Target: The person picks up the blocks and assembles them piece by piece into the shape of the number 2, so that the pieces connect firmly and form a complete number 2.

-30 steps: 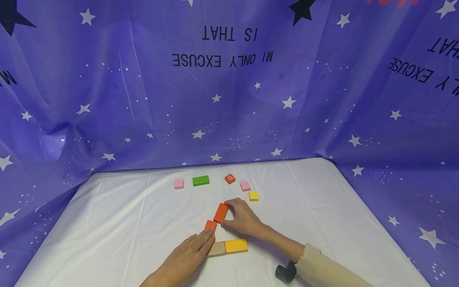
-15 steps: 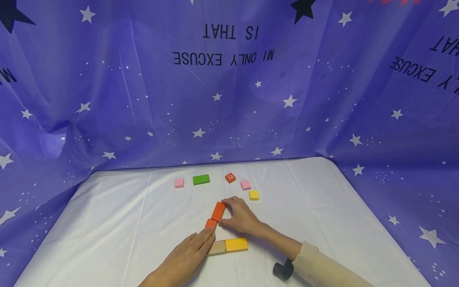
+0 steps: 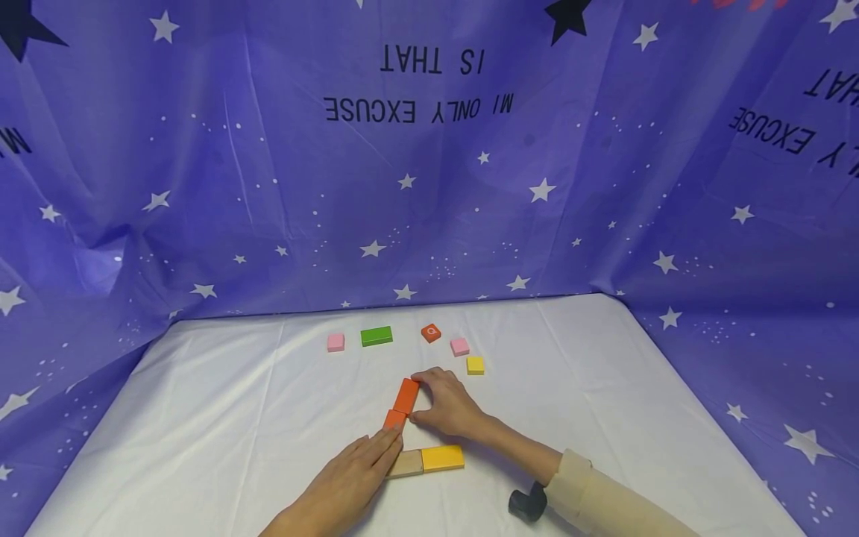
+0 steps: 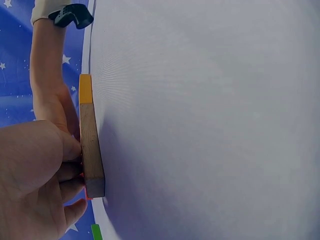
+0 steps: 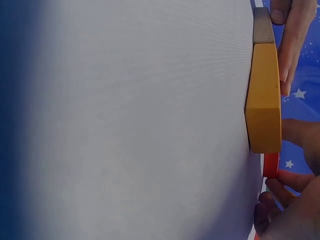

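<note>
Orange-red paint catches my eye first: the far red block (image 3: 406,396) lies flat on the white cloth (image 3: 570,388), its near end meeting the near red block (image 3: 394,419) in a slanting line. From where I stand, the right hand (image 3: 448,404) has the far red block pinched between thumb and fingers. The left hand (image 3: 356,473) lies with fingers stretched out, their tips on the near red block and partly covering it. Closer to the person, a plain wooden block (image 3: 406,465) sits end to end with a deep-yellow block (image 3: 443,459). Farther off are scattered a pink block (image 3: 335,342), a green block (image 3: 376,336), a white-marked red square (image 3: 431,333), a second pink piece (image 3: 459,347) and a small yellow square (image 3: 475,365). Behind hangs a purple starry curtain (image 3: 429,186); a cream sleeve (image 3: 604,496) covers the right forearm.
</note>
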`<action>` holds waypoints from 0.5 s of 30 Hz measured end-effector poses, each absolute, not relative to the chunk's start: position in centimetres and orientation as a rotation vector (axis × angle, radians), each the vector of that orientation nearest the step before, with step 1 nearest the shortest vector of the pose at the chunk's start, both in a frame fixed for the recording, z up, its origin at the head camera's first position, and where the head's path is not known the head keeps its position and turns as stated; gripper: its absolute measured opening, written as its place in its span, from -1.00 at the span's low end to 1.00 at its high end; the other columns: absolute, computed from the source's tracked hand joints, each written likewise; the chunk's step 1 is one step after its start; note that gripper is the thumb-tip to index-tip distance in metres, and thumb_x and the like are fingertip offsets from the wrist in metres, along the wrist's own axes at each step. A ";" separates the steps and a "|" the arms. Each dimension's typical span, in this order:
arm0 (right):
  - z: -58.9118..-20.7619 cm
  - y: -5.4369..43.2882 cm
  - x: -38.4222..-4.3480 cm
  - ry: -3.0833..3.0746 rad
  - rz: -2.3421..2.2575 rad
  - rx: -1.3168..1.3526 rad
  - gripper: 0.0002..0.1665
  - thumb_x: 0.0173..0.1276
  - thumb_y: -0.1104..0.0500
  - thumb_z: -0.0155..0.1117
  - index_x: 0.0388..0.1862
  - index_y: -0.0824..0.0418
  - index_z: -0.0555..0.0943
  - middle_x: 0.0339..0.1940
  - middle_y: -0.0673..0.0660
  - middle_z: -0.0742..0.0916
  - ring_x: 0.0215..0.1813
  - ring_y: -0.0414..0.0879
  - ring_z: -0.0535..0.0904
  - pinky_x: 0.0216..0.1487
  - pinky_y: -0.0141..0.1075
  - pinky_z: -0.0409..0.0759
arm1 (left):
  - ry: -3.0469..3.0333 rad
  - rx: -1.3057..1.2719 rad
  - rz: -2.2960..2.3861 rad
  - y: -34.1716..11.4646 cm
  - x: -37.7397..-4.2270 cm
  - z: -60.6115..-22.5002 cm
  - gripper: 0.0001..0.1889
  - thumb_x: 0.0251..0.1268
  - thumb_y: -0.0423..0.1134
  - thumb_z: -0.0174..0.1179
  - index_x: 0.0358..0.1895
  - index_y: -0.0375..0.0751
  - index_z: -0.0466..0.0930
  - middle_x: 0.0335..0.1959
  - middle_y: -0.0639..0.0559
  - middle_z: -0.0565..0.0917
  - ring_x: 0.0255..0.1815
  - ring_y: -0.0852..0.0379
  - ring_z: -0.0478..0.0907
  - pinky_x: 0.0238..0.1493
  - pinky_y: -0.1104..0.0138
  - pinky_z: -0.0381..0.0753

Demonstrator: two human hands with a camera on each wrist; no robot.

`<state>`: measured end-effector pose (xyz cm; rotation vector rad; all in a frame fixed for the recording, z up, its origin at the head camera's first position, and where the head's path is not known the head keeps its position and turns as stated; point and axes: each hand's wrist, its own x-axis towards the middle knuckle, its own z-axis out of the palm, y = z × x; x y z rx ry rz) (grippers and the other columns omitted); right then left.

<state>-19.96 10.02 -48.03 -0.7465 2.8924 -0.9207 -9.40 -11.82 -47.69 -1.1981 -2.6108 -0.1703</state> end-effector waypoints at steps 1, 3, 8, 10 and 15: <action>-48.0 10.0 -20.0 2.894 -0.919 -0.746 -0.26 0.07 0.12 0.61 0.23 0.29 0.57 0.13 0.15 0.64 0.08 0.05 0.50 0.18 -0.07 0.48 | -2.609 -1.198 -0.172 -11.8 -9.4 -47.7 -0.50 0.27 -0.37 0.25 0.29 -0.41 0.49 0.33 -0.21 0.48 0.32 -0.07 0.45 0.20 0.08 0.54; -48.0 9.9 -20.0 2.893 -0.919 -0.745 -0.26 0.06 0.12 0.60 0.23 0.29 0.57 0.13 0.15 0.64 0.08 0.06 0.50 0.18 -0.06 0.48 | -2.608 -1.198 -0.178 -11.8 -9.4 -47.7 -0.50 0.27 -0.37 0.25 0.29 -0.41 0.49 0.33 -0.21 0.48 0.32 -0.07 0.46 0.20 0.08 0.54; -47.9 9.8 -20.0 2.895 -0.911 -0.746 -0.27 0.06 0.11 0.59 0.23 0.28 0.57 0.14 0.15 0.64 0.10 0.07 0.50 0.18 -0.03 0.48 | -2.594 -1.196 -0.178 -11.9 -9.4 -47.8 -0.50 0.25 -0.37 0.26 0.28 -0.41 0.50 0.32 -0.21 0.49 0.31 -0.08 0.47 0.19 0.07 0.55; -47.9 9.7 -20.0 2.896 -0.907 -0.747 -0.27 0.07 0.11 0.59 0.23 0.28 0.57 0.14 0.15 0.64 0.10 0.08 0.50 0.18 -0.02 0.48 | -2.589 -1.195 -0.172 -11.8 -9.4 -47.8 -0.49 0.25 -0.37 0.26 0.28 -0.41 0.50 0.32 -0.21 0.49 0.31 -0.07 0.47 0.19 0.07 0.55; -48.0 9.7 -20.0 2.898 -0.903 -0.746 -0.27 0.08 0.11 0.58 0.24 0.27 0.57 0.15 0.14 0.64 0.11 0.08 0.50 0.18 -0.02 0.47 | -2.592 -1.199 -0.170 -11.8 -9.4 -47.8 -0.49 0.25 -0.38 0.26 0.29 -0.42 0.49 0.33 -0.21 0.48 0.32 -0.07 0.46 0.19 0.07 0.55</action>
